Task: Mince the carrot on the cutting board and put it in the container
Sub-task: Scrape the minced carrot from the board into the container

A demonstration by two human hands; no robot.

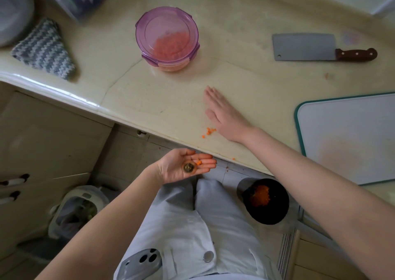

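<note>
A round glass container point(168, 63) with a purple lid point(165, 30) stands on the counter, with minced carrot inside. My right hand point(222, 114) lies flat on the counter, fingers straight, beside a small cluster of carrot bits point(209, 131). Just below the counter edge, my left hand point(183, 166) is held palm up, open, and carries a carrot stem end point(188, 168) and a few carrot bits point(198, 162). The white cutting board point(350, 138) with a teal rim lies at the right, bare of carrot.
A cleaver point(307, 47) with a brown handle lies at the back right of the counter. A striped knitted cloth point(44, 48) sits at the left. On the floor are a black bin point(267, 200) holding carrot scraps and a lined waste bin point(74, 211).
</note>
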